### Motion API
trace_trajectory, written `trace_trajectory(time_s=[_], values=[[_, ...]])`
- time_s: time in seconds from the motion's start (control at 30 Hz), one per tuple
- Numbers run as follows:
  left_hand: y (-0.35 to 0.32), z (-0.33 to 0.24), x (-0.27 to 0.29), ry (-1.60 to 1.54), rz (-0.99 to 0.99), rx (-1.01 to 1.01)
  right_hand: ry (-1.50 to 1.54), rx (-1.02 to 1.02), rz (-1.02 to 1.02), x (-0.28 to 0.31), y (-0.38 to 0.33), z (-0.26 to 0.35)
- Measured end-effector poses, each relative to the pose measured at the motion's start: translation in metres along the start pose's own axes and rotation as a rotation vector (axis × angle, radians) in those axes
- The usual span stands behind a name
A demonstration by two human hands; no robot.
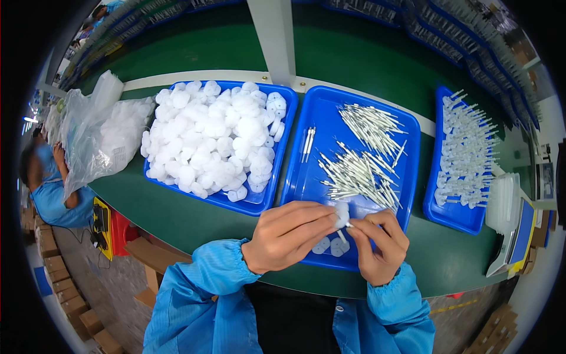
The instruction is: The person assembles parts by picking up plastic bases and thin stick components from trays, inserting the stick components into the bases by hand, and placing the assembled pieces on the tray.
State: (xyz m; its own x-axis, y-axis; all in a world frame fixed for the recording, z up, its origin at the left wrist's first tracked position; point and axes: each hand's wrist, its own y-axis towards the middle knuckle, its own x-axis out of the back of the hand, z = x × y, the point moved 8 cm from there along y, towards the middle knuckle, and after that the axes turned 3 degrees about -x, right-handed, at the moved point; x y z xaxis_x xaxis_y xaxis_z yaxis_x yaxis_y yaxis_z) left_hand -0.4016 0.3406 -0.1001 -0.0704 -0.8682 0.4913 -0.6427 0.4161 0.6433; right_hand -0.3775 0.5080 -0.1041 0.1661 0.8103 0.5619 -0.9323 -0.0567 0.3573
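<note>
Over the near edge of the middle blue tray (295, 171), my left hand (289, 235) pinches a translucent white lobed plastic piece (342, 213) between thumb and fingertips. My right hand (380, 243) meets it from the other side, its thumb and forefinger closed on the end of a thin white stick. Exactly how the stick and the lobed piece join is too small to tell. Beneath my hands, a few flat lobed pieces (339, 246) lie in the tray. Farther back in it are two loose heaps of slim white sticks with thin tips (359, 177), and a few separate sticks (308, 144).
A blue tray (288, 127) heaped with white lobed pieces (206, 135) stands to the left, beside a clear plastic bag (109, 141). On the right, another blue tray (439, 218) holds upright assembled pieces (466, 153). A white post (274, 41) rises behind. Another person (53, 189) sits far left.
</note>
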Motion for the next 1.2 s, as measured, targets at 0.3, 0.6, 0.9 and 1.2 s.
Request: trace_trajectory(time_s=[0.3, 0.6, 0.9, 1.2], values=[[-0.001, 0.014, 0.005, -0.262, -0.037, 0.218, 0.083, -0.042, 0.000, -0.004, -0.006, -0.004], [-0.002, 0.010, 0.007, -0.177, 0.014, 0.150, 0.055, -0.022, 0.033, -0.009, -0.004, -0.005], [-0.003, 0.015, -0.001, -0.276, 0.050, 0.183, 0.023, 0.000, 0.027, -0.008, -0.003, 0.000], [-0.006, 0.029, 0.000, -0.234, 0.044, 0.444, -0.070, 0.098, 0.090, -0.017, 0.003, 0.006]])
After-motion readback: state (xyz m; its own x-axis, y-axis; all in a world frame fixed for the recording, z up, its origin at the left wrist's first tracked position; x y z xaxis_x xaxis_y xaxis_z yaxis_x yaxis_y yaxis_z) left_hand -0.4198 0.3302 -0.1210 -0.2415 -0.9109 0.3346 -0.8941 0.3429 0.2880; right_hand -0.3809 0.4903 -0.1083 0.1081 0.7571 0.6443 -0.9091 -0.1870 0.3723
